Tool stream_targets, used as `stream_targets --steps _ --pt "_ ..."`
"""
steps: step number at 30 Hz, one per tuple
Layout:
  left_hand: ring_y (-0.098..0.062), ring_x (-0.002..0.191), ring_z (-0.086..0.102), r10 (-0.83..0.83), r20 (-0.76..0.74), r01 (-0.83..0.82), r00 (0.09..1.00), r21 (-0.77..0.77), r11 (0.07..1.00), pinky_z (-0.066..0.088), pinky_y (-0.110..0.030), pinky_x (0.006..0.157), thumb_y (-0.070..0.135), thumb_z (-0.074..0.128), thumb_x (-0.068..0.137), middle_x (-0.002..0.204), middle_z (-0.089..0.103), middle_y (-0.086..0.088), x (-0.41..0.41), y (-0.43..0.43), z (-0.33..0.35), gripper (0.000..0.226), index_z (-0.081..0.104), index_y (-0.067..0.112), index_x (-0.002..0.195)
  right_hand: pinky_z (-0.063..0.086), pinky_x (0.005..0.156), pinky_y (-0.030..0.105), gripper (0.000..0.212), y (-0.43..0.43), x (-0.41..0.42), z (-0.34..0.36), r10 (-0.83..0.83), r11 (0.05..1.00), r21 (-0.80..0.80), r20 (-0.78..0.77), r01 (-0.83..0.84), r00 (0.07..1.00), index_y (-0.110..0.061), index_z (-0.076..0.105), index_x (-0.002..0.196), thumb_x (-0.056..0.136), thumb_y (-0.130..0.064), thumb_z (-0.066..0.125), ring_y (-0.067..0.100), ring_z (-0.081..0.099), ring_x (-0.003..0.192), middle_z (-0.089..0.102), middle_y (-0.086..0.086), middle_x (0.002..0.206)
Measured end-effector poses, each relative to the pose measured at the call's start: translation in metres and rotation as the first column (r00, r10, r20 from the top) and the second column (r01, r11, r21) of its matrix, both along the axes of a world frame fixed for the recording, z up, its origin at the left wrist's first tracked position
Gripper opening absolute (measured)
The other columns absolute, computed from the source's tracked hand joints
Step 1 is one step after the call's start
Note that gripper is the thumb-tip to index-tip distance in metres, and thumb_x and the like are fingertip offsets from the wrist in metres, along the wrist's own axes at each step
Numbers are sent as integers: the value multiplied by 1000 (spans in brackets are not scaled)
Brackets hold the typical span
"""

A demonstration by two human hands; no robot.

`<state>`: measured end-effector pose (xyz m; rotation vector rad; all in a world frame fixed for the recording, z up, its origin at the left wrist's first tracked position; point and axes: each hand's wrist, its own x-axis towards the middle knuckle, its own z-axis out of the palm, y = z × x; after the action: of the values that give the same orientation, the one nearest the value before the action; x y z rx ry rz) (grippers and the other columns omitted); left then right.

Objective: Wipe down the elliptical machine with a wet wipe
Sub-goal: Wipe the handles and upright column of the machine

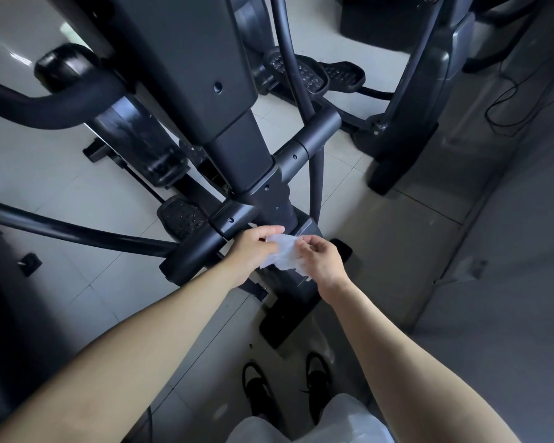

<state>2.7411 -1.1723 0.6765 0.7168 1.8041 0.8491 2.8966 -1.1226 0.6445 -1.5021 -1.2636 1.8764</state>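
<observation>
A black elliptical machine (237,145) fills the upper middle of the view, its central column running down to a crossbar and base. In front of the base, a crumpled white wet wipe (283,254) hangs between both hands. My left hand (253,249) grips the wipe's left edge with curled fingers, close to the crossbar's end. My right hand (322,262) pinches the wipe's right edge between thumb and fingers. The wipe is held in the air, above the machine's lower housing (296,289).
A second exercise machine (406,123) stands at the right, with a cable (506,100) lying on the floor beyond it. Pedals (307,73) and handle arms (45,103) stick out around the column. My black shoes (317,378) stand on the tiled floor below.
</observation>
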Motion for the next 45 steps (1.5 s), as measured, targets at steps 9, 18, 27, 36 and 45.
stream_targets --steps 9,18,27,36,45 --pt "-4 83 56 -31 -379 36 925 6 999 39 -8 64 25 71 91 103 58 4 4 7 -10 10 67 16 90 46 49 21 26 6 3 4 141 989 51 -3 -141 990 -14 62 95 100 -40 62 15 62 66 68 -1 81" --pt "-14 49 55 78 -244 -81 967 -2 997 38 -16 43 14 63 93 72 67 -1 13 9 -10 11 52 13 95 47 56 23 13 14 2 -3 69 998 4 70 -69 995 -19 65 89 98 -27 61 16 59 66 67 -5 77" --pt "-12 111 66 -58 32 57 998 44 997 58 -39 94 50 73 85 126 63 9 12 12 -10 37 57 38 116 43 50 25 14 11 -17 6 -284 943 -200 -72 265 956 -11 63 101 97 -23 56 19 58 62 68 8 87" --pt "-10 97 68 -10 -164 6 986 -24 1000 54 -20 80 -1 40 99 105 73 6 0 8 -17 38 68 24 105 48 55 17 8 18 -31 7 -487 850 -215 26 481 873 -12 67 85 92 -13 62 16 59 68 67 1 77" --pt "-21 110 58 324 -80 -331 943 -113 937 49 -34 91 32 54 100 113 60 5 -11 8 -40 18 53 27 117 49 107 31 32 36 -61 4 -489 866 -224 -197 446 850 -20 71 126 94 -18 68 11 67 111 72 -9 112"
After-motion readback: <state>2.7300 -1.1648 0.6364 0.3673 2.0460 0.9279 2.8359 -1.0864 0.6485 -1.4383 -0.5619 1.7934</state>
